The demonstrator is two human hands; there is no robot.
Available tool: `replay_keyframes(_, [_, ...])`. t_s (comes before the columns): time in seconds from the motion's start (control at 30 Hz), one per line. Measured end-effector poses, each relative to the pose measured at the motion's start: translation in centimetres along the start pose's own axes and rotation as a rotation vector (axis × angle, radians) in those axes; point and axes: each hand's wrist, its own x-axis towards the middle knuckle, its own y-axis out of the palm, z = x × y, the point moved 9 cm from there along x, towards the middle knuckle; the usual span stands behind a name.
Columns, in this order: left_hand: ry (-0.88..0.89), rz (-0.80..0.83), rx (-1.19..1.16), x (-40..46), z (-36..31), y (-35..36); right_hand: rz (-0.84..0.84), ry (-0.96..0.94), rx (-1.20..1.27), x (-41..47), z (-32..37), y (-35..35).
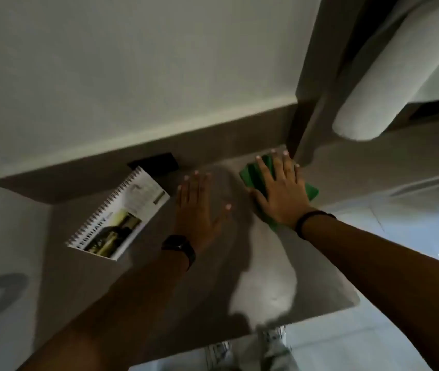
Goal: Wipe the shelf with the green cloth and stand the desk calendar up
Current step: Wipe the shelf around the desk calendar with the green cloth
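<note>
Green cloth (250, 174) pressed flat under spread right hand (282, 194), frame centre-right: wiping shelf (266, 290) underway. Left hand (199, 207) open, empty, flat on shelf. Next: lift fallen desk calendar (122, 212), centre-left, upright.

black watch (178, 247), dark wristband (310, 219), bare forearms

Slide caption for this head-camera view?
Right hand presses green cloth on shelf; left hand flat; desk calendar lying down.

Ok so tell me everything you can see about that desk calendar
The desk calendar is spiral-bound along its left edge, with white pages, a yellowish photo and a month heading that looks like February. It lies flat and skewed on the grey shelf, not yet standing, left of the left hand, which is not touching it.
</note>
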Motion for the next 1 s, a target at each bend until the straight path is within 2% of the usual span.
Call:
replay_keyframes(0.1, [-0.059,0.113,-0.004,-1.7,2.0,6.0,0.108,0.026,0.003,0.9,-1.8,5.7])
replay_keyframes(0.2, [-0.070,0.170,0.031,-3.2,3.2,9.3,0.081,0.042,0.012,1.5,-2.5,8.5])
replay_keyframes(0.33, [-0.036,0.132,0.102,-3.2,3.5,9.8,-0.017,0.074,-0.003,1.9,-2.6,8.9])
replay_keyframes(0.47, [-0.029,0.103,0.134,-3.4,3.3,9.5,-0.040,0.087,0.012,2.0,-2.4,8.8])
replay_keyframes(0.6, [-0.037,0.181,0.120,-3.3,3.4,9.1,-0.069,0.093,0.087,2.0,-1.9,8.3])
replay_keyframes(0.67, [-0.030,0.202,0.095,-3.8,3.6,7.8,-0.074,0.110,0.167,1.8,-1.7,7.9])
replay_keyframes(0.77, [0.024,0.139,0.119,-5.2,5.1,3.4,-0.078,0.124,0.345,0.3,0.1,7.9])
replay_keyframes(0.9, [0.108,0.042,0.289,-6.5,9.4,-5.1,-0.034,0.170,0.674,-3.7,6.8,9.7])
replay_keyframes(1.0, [0.096,0.053,0.442,-5.9,14.1,-10.7,-0.060,0.169,0.860,-4.7,13.2,10.3])
